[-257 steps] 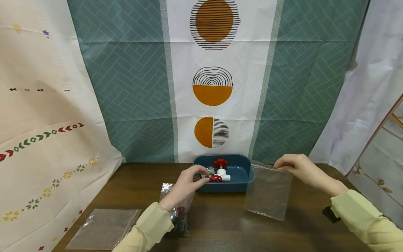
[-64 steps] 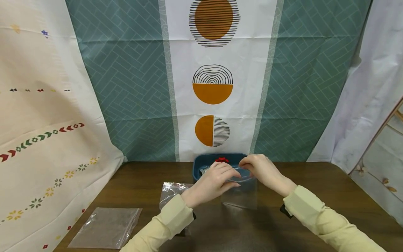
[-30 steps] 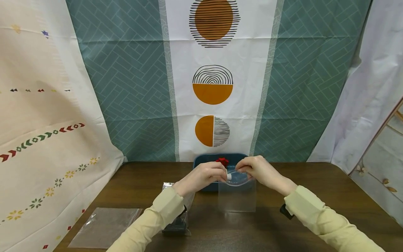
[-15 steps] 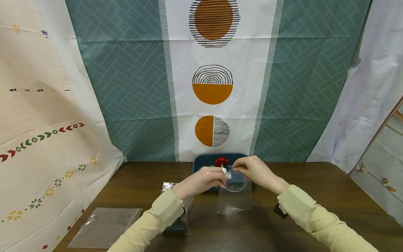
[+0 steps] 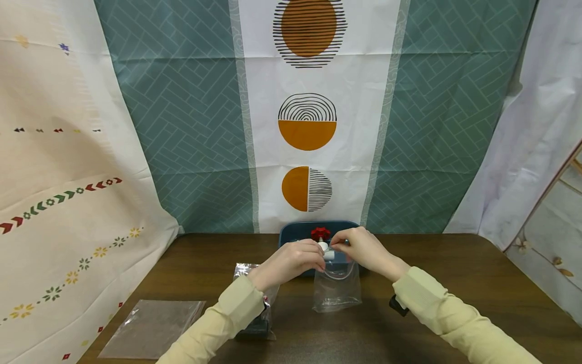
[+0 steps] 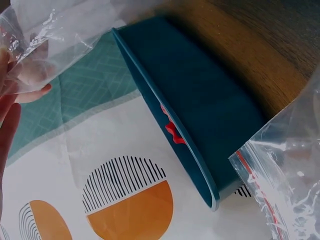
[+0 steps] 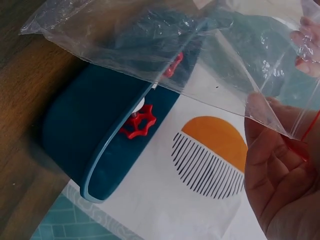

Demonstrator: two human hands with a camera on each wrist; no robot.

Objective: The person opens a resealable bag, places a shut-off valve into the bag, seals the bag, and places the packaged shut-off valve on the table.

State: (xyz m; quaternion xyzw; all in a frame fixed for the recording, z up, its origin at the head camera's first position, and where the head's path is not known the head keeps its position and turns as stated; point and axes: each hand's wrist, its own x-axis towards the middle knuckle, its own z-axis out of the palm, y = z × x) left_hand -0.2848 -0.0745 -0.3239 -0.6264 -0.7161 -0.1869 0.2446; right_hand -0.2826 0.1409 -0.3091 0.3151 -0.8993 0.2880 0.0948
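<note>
A clear zip bag [image 5: 336, 293] hangs with its mouth spread in front of a dark blue bin. My left hand [image 5: 291, 262] pinches the left side of its mouth. At the other side, my right hand [image 5: 361, 250] pinches the rim; the right wrist view shows the red zip strip [image 7: 311, 125] by those fingers. Inside the bin [image 5: 341, 230] sit a valve's red handwheel [image 5: 320, 233] and a white pipe fitting [image 5: 328, 255]. The bag looks empty. In the left wrist view, my left fingertips are partly hidden by the plastic.
A filled zip bag [image 5: 255, 328] with dark contents lies beneath my left forearm, partly hidden. Flat clear bags [image 5: 152, 328] lie at the left of the wooden table [image 5: 436, 313]. Patterned curtains [image 5: 200, 151] hang behind the table.
Earlier, my right hand alone held the bag at the right. It has brought the bag to the bin, my left hand has taken its rim, and the mouth has widened as my right hand shifted left.
</note>
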